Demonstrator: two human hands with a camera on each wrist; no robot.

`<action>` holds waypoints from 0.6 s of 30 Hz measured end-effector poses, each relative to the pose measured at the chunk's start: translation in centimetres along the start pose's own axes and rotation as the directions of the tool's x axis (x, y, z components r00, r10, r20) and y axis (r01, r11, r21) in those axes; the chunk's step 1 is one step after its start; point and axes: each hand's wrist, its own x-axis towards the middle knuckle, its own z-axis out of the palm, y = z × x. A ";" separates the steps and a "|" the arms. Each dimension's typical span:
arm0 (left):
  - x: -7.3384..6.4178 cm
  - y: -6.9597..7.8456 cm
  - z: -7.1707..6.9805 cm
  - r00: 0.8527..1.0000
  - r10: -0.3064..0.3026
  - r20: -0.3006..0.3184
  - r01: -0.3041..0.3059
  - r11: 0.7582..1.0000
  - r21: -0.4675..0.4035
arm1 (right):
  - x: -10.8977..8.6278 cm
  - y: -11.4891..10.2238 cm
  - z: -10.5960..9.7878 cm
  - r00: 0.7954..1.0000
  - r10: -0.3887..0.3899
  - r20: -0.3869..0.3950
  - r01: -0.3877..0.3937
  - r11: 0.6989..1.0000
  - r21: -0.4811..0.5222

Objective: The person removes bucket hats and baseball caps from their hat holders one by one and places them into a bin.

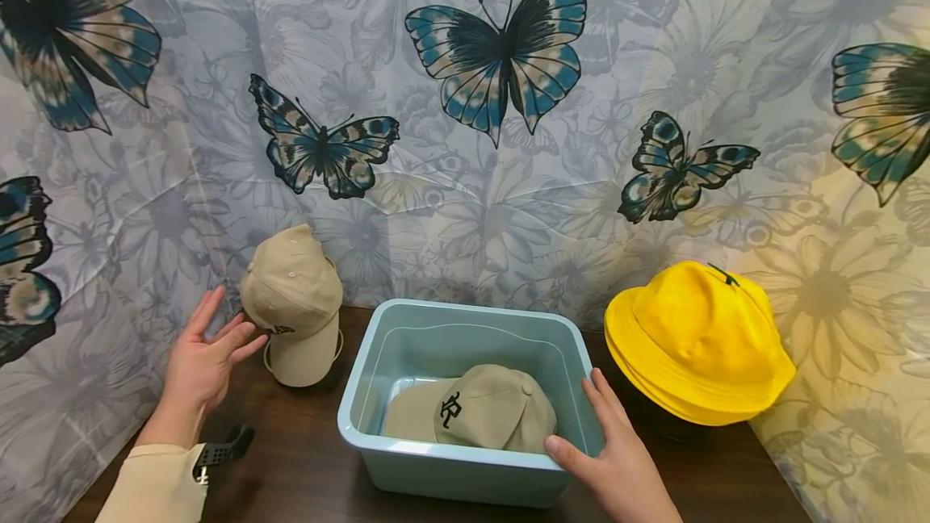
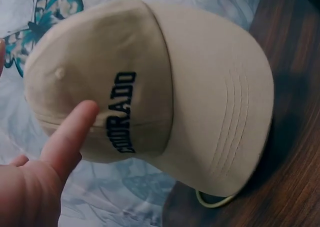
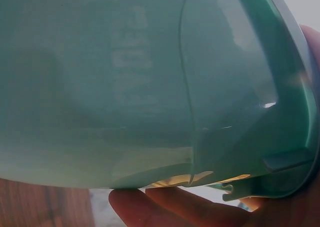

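Observation:
My left hand [image 1: 205,357] is raised with its fingers spread, close to the left side of a beige baseball cap [image 1: 294,285]. In the left wrist view the cap [image 2: 210,87] bears dark COLORADO lettering, and one fingertip overlaps its crown. A light blue plastic bin [image 1: 465,470] stands in the middle of the table, with another beige cap [image 1: 501,410] with a dark emblem lying inside. My right hand [image 1: 617,454] holds the bin's near right corner, thumb at the front rim and fingers along the right side. The right wrist view shows fingers [image 3: 135,207] against the bin's outer wall [image 3: 100,97].
Yellow bucket hats [image 1: 697,337], seemingly stacked, stand to the right of the bin. The dark wooden table [image 1: 291,458] backs onto a curtain [image 1: 494,208] printed with butterflies and flowers. Something round-edged supports the left cap from behind.

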 end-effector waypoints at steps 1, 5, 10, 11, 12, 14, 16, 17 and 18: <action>0.2 -0.1 -0.1 1.000 -0.003 0.006 0.003 1.000 0.000 | 0.0 0.0 0.0 1.000 0.001 0.001 -0.001 1.000 0.000; 0.8 -0.5 -0.5 1.000 -0.012 0.011 0.012 1.000 0.012 | 0.0 0.0 0.0 1.000 0.009 0.002 -0.009 1.000 -0.002; 1.5 -1.2 -1.0 1.000 -0.008 -0.002 0.008 0.999 0.051 | 0.0 0.0 0.1 1.000 0.009 -0.003 -0.009 1.000 -0.004; 1.6 -1.3 -1.1 1.000 -0.005 0.000 0.005 0.998 0.065 | 0.0 0.0 0.1 1.000 0.007 -0.005 -0.007 1.000 -0.003; 1.7 -1.4 -1.2 1.000 -0.003 0.003 0.003 0.997 0.079 | -0.1 0.0 0.1 1.000 0.005 -0.007 -0.005 1.000 -0.003; 2.0 -1.6 -1.4 1.000 -0.002 0.003 0.001 0.994 0.107 | -0.1 0.0 0.1 1.000 0.003 -0.009 -0.003 1.000 -0.003; 2.3 -1.7 -1.5 1.000 -0.003 -0.003 0.003 0.994 0.107 | -0.1 0.0 0.1 1.000 0.004 -0.009 -0.004 1.000 -0.001; 2.5 -1.7 -1.6 1.000 -0.003 -0.006 0.004 0.995 0.103 | -0.1 0.0 0.1 1.000 0.007 -0.007 -0.007 1.000 0.000; 2.6 -1.7 -1.6 1.000 -0.003 -0.008 0.004 0.995 0.097 | 0.0 0.0 0.1 1.000 0.009 -0.005 -0.009 1.000 0.001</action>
